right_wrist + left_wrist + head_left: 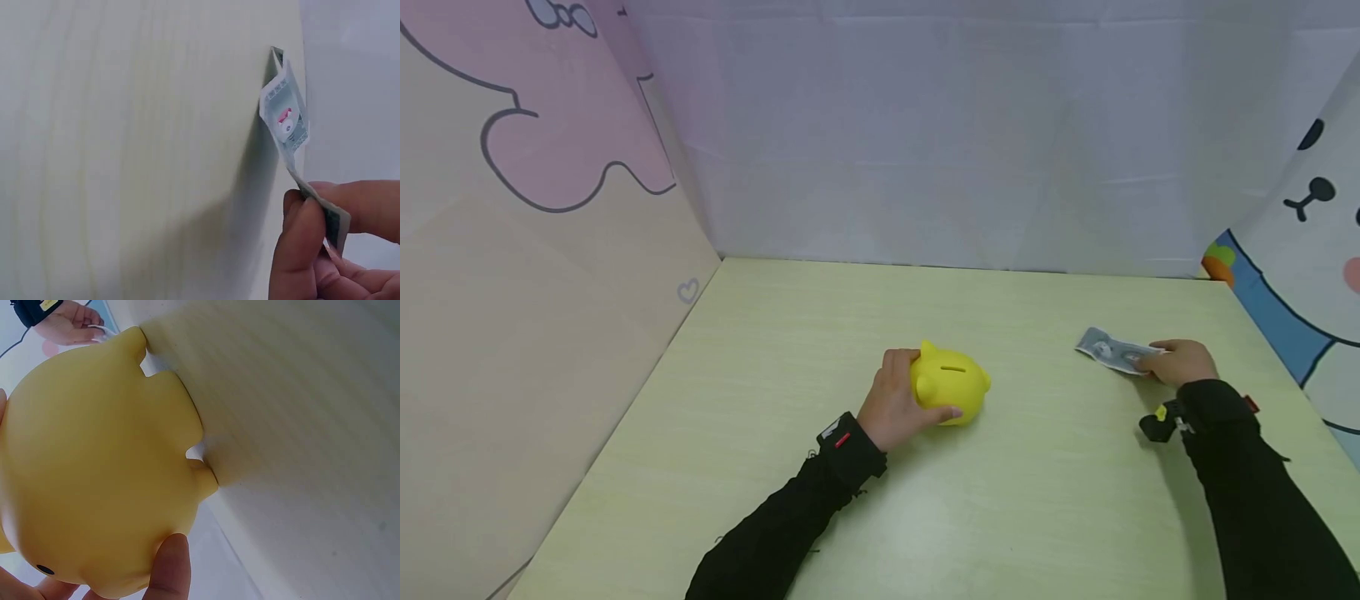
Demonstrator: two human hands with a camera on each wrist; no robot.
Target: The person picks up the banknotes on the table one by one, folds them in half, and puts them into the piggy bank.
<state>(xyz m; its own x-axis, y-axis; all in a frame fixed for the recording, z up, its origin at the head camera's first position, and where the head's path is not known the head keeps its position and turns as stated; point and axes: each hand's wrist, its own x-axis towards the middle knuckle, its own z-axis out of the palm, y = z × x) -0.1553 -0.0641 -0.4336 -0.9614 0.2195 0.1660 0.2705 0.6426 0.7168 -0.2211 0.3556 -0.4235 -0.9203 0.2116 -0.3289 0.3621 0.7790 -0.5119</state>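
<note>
A yellow piggy bank (953,385) stands on the table, its coin slot facing up. My left hand (898,400) grips it from the left side, thumb along the near side and fingers behind. In the left wrist view the piggy bank (106,456) shows its stubby feet against the tabletop, with a fingertip pressed on its body. Over at the right, my right hand (1180,362) pinches one end of a creased grey-green banknote (1112,350). The right wrist view has the banknote (287,119) bent along folds, held between thumb and fingers, casting a shadow on the table.
The pale wooden table (775,317) meets a white sheet (925,133) at its back edge. A pink cartoon panel (580,125) is on the left, and a white cartoon-animal panel (1285,233) on the right. Both wrists wear black bands.
</note>
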